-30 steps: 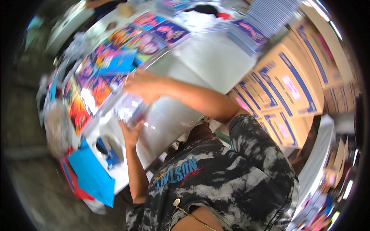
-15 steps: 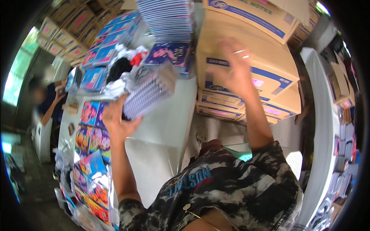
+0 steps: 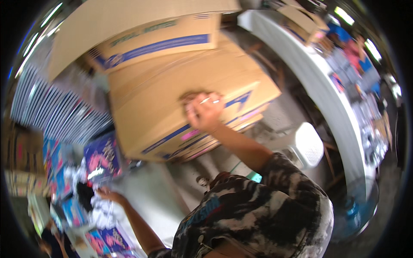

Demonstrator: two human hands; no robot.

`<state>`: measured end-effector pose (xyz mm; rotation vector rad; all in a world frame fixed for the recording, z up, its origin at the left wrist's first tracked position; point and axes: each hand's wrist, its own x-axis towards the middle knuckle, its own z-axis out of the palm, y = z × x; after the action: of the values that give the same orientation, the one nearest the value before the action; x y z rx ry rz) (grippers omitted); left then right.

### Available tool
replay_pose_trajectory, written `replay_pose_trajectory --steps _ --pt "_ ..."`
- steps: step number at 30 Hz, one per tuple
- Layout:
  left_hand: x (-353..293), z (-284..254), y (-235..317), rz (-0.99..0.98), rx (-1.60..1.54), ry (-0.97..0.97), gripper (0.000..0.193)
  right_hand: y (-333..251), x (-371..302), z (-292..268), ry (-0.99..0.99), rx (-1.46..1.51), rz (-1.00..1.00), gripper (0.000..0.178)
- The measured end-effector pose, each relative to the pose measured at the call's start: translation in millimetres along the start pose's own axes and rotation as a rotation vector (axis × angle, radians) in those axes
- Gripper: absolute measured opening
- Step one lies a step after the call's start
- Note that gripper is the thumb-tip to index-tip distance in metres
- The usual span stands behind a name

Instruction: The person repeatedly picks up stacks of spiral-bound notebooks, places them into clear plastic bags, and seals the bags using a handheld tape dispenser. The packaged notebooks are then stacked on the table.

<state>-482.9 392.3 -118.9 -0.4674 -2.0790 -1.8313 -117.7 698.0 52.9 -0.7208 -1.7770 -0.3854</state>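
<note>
My right hand (image 3: 207, 111), with rings on it, is on the top of a big brown cardboard box (image 3: 150, 92) with blue bands. Its fingers are curled and slightly blurred, and whatever is under them is hidden. At the lower left, my left hand (image 3: 111, 195) stretches its fingers out beside crumpled white plastic (image 3: 102, 210) and a black bundle (image 3: 85, 195). Nothing shows in that hand. Just beyond it lies a purple notebook (image 3: 102, 155) with a pink picture on its cover. A tall stack of notebooks (image 3: 58, 107) leans at the left.
An open carton (image 3: 159, 45) stands on the big box. More bright-covered notebooks (image 3: 109, 241) lie on the pale table (image 3: 146, 193). A white plastic stool or chair (image 3: 307, 144) stands at right, before a long white-covered table (image 3: 309, 64) with goods. Another person (image 3: 58, 241) is at lower left.
The view has swung right, toward the boxes. The spiral-bound bundle is gone from my left hand, which is now open. My right hand, spread and blurred before, is now curled on the box top.
</note>
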Motion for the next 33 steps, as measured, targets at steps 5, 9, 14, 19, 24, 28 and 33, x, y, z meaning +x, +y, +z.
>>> replay_pose_trajectory --steps 5,9,14,19,24,28,33 --pt "47 24 -25 -0.185 -0.258 0.065 0.049 4 13 -12 -0.005 0.132 0.032 0.009" --pt "46 43 -20 -0.133 0.113 0.067 0.048 -2 12 -14 -0.012 0.164 0.054 0.015" --pt "46 53 -20 -0.151 0.230 0.112 0.047 -1 15 -12 0.003 0.157 0.019 0.013" --pt "42 59 -19 -0.160 0.249 0.140 0.047 8 -3 -9 -0.055 0.079 -0.013 0.008" --pt "21 22 -24 0.262 0.517 0.256 0.047 0 -2 7 0.036 0.063 -0.059 0.001" --pt "-64 -29 157 0.022 -0.021 0.298 0.041 -14 0 1 0.050 0.195 0.052 0.008" --pt "-170 -221 194 0.005 0.395 0.536 0.045 -164 -63 -40 -0.404 0.909 -0.111 0.027"
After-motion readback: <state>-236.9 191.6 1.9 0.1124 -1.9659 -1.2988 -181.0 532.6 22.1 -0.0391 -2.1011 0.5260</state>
